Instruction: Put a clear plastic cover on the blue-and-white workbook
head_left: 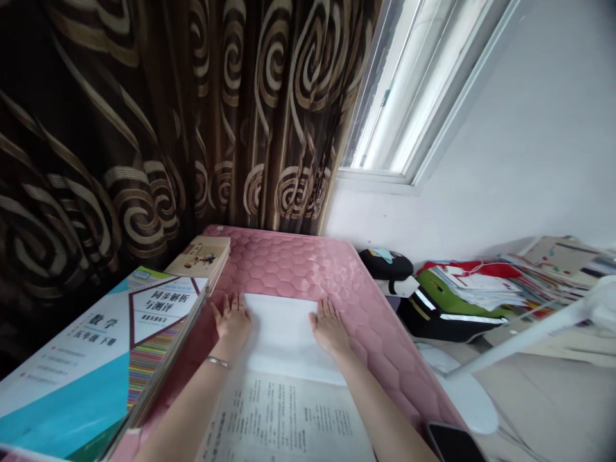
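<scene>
Before me lies a printed paper booklet (283, 417); its lower part carries columns of text. Beyond the text extends a blank white sheet (283, 330), and I cannot tell whether it is joined to the booklet. My left hand (233, 324) rests flat on the sheet's left edge, fingers stretched forward and slightly apart, a bracelet (219, 362) on the wrist. At the right edge my right hand (330, 326) lies palm down, its fingers also extended. Neither hand grips anything.
The pink quilted table cover (283, 260) lies underneath. At left are a stacked workbook (72, 359) and a thick tan book (199, 256). A phone (455, 443) lies near the right edge. Beyond stand a white lamp (462, 398), a green-black bag (447, 301) and paper piles (558, 263). A curtain (260, 115) hangs behind.
</scene>
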Demonstrator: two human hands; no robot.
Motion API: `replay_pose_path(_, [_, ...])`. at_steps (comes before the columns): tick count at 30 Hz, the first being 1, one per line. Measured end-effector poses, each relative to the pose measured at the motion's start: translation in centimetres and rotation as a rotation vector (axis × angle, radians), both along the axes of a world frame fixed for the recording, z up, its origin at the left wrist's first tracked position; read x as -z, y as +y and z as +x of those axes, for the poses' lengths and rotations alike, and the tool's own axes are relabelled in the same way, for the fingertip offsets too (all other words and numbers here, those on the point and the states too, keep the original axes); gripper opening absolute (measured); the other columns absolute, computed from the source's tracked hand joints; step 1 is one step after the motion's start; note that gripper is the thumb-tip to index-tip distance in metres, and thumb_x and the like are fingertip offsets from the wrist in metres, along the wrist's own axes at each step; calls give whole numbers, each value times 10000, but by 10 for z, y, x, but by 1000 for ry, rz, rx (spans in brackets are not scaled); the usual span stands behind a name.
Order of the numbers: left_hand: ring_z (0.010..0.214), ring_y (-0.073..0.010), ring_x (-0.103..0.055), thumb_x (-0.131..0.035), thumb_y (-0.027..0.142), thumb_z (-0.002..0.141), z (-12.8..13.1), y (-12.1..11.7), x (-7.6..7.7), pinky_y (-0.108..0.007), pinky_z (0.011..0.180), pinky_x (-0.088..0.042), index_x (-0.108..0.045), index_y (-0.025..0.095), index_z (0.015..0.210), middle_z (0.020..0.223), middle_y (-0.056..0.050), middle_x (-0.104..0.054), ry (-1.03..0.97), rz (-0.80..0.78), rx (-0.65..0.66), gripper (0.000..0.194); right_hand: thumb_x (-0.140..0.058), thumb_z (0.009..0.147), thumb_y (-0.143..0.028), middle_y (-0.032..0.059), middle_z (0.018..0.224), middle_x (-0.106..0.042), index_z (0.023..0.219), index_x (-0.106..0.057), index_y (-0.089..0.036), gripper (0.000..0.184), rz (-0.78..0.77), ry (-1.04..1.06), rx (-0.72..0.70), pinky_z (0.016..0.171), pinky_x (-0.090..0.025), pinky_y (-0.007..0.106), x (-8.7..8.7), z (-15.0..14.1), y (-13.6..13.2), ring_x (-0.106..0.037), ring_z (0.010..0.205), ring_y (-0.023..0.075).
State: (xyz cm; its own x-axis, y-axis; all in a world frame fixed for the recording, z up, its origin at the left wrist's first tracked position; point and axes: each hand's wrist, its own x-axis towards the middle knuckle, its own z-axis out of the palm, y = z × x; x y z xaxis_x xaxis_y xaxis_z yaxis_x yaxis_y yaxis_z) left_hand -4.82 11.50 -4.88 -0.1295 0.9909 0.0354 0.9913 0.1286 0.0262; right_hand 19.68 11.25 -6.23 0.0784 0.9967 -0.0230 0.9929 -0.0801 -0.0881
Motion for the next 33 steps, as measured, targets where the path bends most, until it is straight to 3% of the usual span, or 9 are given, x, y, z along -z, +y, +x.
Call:
replay_pose_path(3, [1470, -305, -101, -253, 219, 919, 9, -26, 3, -649, 1130, 23, -341, 116, 1472, 1565, -127, -245, 57, -2, 41, 569, -197, 979, -362, 188, 1569, -179, 1482, -221, 27, 636, 5, -21, 8, 1172, -114, 361, 2, 2, 0, -161, 1458, 247])
replay_pose_path(7, [1474, -241, -113, -268, 143, 887, 32, -42, 4, -572, 1168, -11, -313, 184, 1489, 1581, -53, -205, -46, -34, 316, 605, -237, 972, -332, 205, 1559, -195, 1470, -259, 32, 617, 6, -35, 22, 1169, -120, 425, 1, -5, 1, -167, 1455, 278])
replay_pose_path(9, [1469, -232, -140, -267, 170, 897, 45, -33, 0, -542, 1178, -69, -245, 160, 1509, 1580, -63, -212, -139, -76, 401, 613, -244, 965, -292, 197, 1556, -214, 1463, -297, 15, 588, 24, 32, -35, 1168, -116, 445, -1, -16, 2, -156, 1459, 274])
replay_pose_path(13, [1470, -223, -135, -254, 203, 908, 68, -2, -6, -531, 1180, -68, -175, 129, 1522, 1587, -79, -189, -208, -120, 478, 623, -155, 986, -288, 87, 1561, -262, 1496, -268, -85, 561, 34, 212, -180, 1157, -204, 339, -2, -49, 6, -204, 1449, 166])
replay_pose_path(16, [1474, -223, -116, -239, 249, 927, 76, 9, -1, -541, 1178, -47, -182, 162, 1524, 1590, -69, -189, -185, -136, 509, 606, -127, 995, -316, 56, 1554, -283, 1506, -245, -112, 563, 27, 244, -216, 1174, -159, 372, 0, -64, 8, -208, 1448, 178])
replay_pose_path(23, [1467, -226, -152, -232, 313, 936, 65, 7, 5, -557, 1175, -32, -220, 240, 1517, 1562, -17, -286, -189, -48, 393, 586, -137, 994, -403, 115, 1564, -224, 1488, -282, -77, 609, 13, 102, -149, 1178, -98, 421, -3, -52, 4, -143, 1464, 201])
replay_pose_path(33, [1453, -300, -187, -223, 291, 944, -11, 12, 12, -690, 1112, 6, -280, 236, 1497, 1545, -55, -321, -74, 64, 123, 559, -150, 985, -393, 119, 1582, -156, 1501, -195, -35, 629, -69, -24, 44, 1176, -111, 415, -5, 8, -7, -152, 1462, 208])
